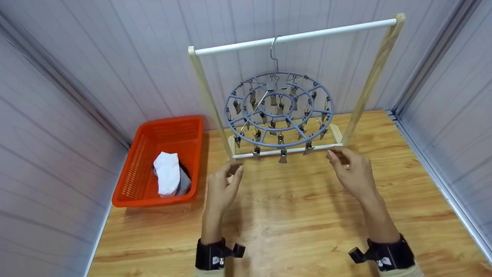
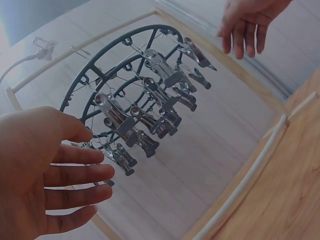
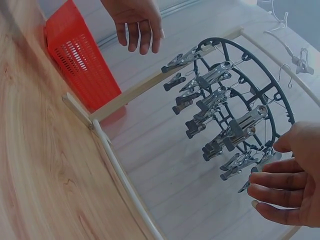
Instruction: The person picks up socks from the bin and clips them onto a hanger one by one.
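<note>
Black wrist straps (image 1: 396, 252), with pale sleeves (image 1: 401, 272) below them, are closest, both on the near side of the round clip hanger (image 1: 281, 107). Ahead of the straps, the left hand (image 1: 225, 184) is raised in front of the hanger's left edge, its fingers relaxed and slightly spread, its thumb parted from them. The right hand (image 1: 355, 173) is raised in front of the hanger's right edge, fingers loosely bent with small gaps between them. Each hand is clear of the hanger. Beneath lies a wood-grain surface (image 1: 280, 215). An orange basket (image 1: 153, 202) sits to the left of the hanger and lower; inside it, a white cloth (image 1: 168, 175) lies over a grey cloth (image 1: 184, 182). The hanger itself, a grey ringed frame, hangs tilted by its metal hook (image 1: 272, 48), metal clips (image 1: 283, 156) dangling all round. Directly above it runs the white top bar (image 1: 330, 32) of a rack, whose wooden posts (image 1: 374, 77) flank it on both sides. A pale panelled wall (image 1: 153, 57) stands behind the hanger.
</note>
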Available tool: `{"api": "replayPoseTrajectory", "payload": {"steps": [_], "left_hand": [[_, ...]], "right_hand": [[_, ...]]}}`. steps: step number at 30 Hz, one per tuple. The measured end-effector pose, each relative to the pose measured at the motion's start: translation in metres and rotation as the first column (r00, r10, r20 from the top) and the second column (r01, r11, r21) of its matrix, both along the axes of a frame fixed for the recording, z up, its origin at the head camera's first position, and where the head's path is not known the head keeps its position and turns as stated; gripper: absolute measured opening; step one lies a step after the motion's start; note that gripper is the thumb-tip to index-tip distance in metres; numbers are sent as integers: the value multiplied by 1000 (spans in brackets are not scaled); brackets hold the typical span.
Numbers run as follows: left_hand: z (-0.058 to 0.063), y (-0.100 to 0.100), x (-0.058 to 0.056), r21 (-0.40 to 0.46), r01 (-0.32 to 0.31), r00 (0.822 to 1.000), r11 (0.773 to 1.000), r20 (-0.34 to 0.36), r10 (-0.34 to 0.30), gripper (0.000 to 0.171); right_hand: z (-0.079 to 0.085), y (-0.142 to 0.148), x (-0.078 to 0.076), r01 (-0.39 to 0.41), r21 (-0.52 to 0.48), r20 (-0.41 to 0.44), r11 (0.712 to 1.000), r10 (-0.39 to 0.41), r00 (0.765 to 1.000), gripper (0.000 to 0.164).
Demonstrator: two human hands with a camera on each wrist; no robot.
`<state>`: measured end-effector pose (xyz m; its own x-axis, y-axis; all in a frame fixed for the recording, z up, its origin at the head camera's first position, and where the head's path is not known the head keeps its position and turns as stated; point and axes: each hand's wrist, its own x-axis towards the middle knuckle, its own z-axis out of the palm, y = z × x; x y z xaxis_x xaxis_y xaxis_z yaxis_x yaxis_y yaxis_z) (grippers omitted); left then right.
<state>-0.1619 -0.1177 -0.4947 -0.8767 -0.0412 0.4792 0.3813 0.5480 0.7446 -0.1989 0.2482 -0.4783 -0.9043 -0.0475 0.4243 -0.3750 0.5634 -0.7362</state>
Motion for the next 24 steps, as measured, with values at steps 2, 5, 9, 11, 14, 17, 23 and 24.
{"api": "replayPoseTrajectory", "payload": {"steps": [2, 5, 9, 11, 14, 17, 23, 24], "left_hand": [[1, 0, 1, 1, 6, 1000, 1000, 11, -6, 15], [3, 0, 2, 22, 22, 999, 1000, 24, -23, 15], [6, -1, 5, 41, 35, 999, 999, 28, -36, 15], [6, -2, 6, 36, 34, 999, 999, 28, -35, 14], [8, -4, 7, 36, 30, 999, 999, 24, -31, 14], [8, -6, 7, 45, 31, 999, 999, 10, -31, 16], [10, -8, 7, 46, 30, 1000, 998, -1, -30, 17], [11, -8, 7, 45, 32, 999, 998, 1, -32, 17]], "right_hand": [[2, 0, 2, 6, -11, 5, 1000, -6, 1000, 32], [6, 0, 6, 10, -35, -2, 999, -10, 1000, 27], [13, -5, 16, -47, -46, -23, 998, 46, 999, 21], [17, -9, 22, -84, -40, -25, 996, 83, 996, 19], [23, -18, 31, -138, -42, -8, 990, 138, 990, 17], [29, -30, 36, -192, -65, 10, 979, 193, 981, 18], [35, -53, 36, -298, -104, 2, 949, 300, 954, 25], [35, -56, 36, -309, -110, 5, 945, 311, 950, 27]]}}
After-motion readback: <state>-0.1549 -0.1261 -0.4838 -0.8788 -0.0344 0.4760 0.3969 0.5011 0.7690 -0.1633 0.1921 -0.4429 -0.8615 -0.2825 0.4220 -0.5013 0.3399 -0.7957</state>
